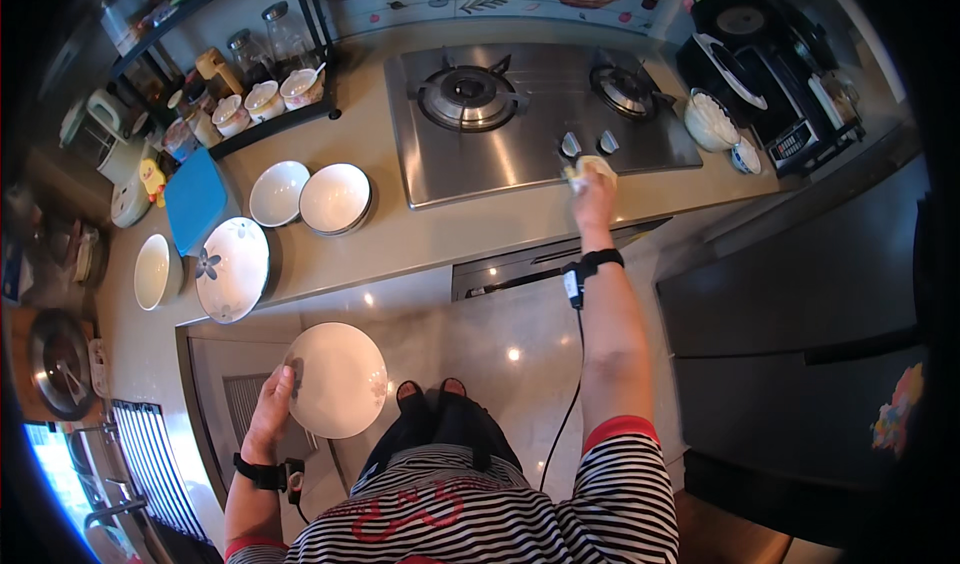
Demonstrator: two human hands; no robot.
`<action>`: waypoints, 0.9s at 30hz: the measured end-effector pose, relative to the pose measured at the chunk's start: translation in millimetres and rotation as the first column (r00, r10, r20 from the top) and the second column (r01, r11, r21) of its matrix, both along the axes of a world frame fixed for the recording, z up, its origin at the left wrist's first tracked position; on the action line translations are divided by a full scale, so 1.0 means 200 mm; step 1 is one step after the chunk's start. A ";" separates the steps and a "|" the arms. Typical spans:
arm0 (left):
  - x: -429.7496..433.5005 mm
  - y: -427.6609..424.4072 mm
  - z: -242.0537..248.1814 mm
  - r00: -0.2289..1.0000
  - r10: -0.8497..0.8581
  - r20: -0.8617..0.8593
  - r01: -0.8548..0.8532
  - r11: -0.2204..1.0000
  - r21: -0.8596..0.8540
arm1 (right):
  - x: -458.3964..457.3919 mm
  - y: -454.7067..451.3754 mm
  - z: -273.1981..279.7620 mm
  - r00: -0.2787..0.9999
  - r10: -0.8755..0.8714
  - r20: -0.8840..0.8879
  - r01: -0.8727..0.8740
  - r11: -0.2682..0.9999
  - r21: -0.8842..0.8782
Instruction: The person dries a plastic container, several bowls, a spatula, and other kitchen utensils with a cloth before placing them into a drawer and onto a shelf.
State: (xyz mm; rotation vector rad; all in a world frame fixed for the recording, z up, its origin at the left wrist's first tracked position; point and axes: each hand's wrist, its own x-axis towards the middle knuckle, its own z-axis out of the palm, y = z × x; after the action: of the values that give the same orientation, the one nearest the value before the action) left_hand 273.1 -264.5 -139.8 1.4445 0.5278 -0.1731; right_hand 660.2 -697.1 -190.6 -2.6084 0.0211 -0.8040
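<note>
My left hand (pixel 273 406) grips the rim of a white plate (pixel 339 381) with faint floral marks, held in the air in front of the counter edge. At the front of the steel gas hob (pixel 487 166), my right hand (pixel 595 196) is closed around a pale cloth (pixel 592 170). The cloth lies against the hob's front edge, just below the two control knobs (pixel 590 144). On the counter to the left stand a white bowl (pixel 279 193), stacked white bowls (pixel 334 197), a plate with a grey flower (pixel 238 271) and a cream bowl (pixel 155 272).
A blue box or board (pixel 196 198) stands behind the flowered plate. The black rack (pixel 270 121) holds jars and lidded pots. To the right are a covered bowl (pixel 711 120), a small bowl (pixel 745 156) and a black appliance (pixel 791 140). A cable (pixel 564 429) hangs from my right wrist.
</note>
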 end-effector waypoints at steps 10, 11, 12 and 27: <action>0.18 -0.08 -0.20 0.993 -0.118 -0.007 0.118 0.993 0.013 | -0.28 0.64 0.16 0.930 0.354 0.097 -0.344 0.933 -0.105; 0.18 -0.09 -0.25 0.992 -0.128 -0.023 0.128 0.992 0.011 | -0.34 0.67 0.17 0.925 0.366 0.099 -0.358 0.930 -0.089; 0.21 -0.12 -0.28 0.985 -0.164 -0.048 0.164 0.986 -0.011 | -0.41 0.69 0.21 0.924 0.372 0.091 -0.371 0.928 -0.022; 0.43 -0.64 -0.90 0.944 -0.103 -0.314 -0.005 0.946 -0.323 | -0.81 -0.09 -1.76 0.635 0.358 -0.684 0.404 0.601 0.690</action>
State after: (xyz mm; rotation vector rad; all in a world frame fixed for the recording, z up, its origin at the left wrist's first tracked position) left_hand 359.8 -393.1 -319.8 1.1143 0.6994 -0.5239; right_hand 497.3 -716.1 -541.6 -1.7997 0.5528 0.4058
